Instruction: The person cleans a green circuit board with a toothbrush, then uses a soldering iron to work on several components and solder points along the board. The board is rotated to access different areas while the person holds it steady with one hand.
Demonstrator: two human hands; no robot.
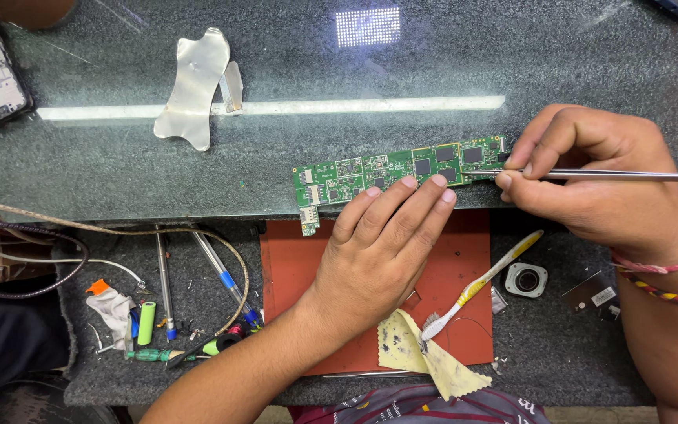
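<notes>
Yellowed, stained cloth (pixel 425 355) lies crumpled nearest the viewer, below the long green circuit board (pixel 390 171), partly on a flat red mat (pixel 464 267) where a yellow-and-white toothbrush (pixel 480 284) rests at a slant. That board sits along the front edge of the dark, speckled, glossy worktop (pixel 433 71). The left hand (pixel 382 251) lies flat and open, fingertips pressing the board's near edge, gripping nothing. The right hand (pixel 590 169) is closed in a pinch around thin, shiny metal tweezers (pixel 614 175), whose tips meet the board's right end.

Because the board overhangs the worktop's rim, I judge that a slip of the pressing fingers could let it tip or skid, and the hard tweezer tips could then scratch its small black chips.

Above and left of the board lies a curved piece of dull silver foil (pixel 190 86). Below and left of it are blue-handled tools (pixel 225 279), a green cylinder (pixel 146 323) and tan cables (pixel 80 228).
</notes>
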